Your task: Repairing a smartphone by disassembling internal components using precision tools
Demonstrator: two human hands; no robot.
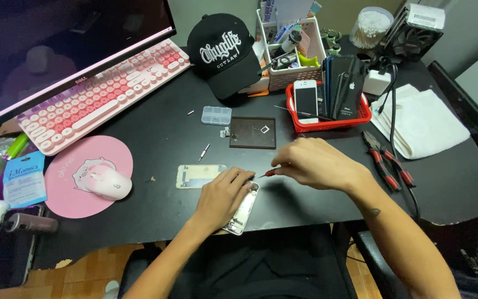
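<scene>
Holding the phone (243,207) flat is your first job here. It lies near the front edge of the desk (156,127), partly under your left hand (223,195). That hand presses down on it with the fingers curled close together over its top end. Keep that press firm so the phone does not slide.

Your right hand (317,164) has its fingers pinched shut on a small red screwdriver (268,173). The tip points at the phone, just beside your left fingers. I cannot tell if the tip sits in a screw, because your hand hides that spot.

Stand the driver straight up over the screw. Push down softly and turn slowly, so the tip does not slip out. A loose back plate (199,176) lies just to the left, and a small dark tray (253,133) sits behind it. That tray looks like a good place for tiny screws.
</scene>
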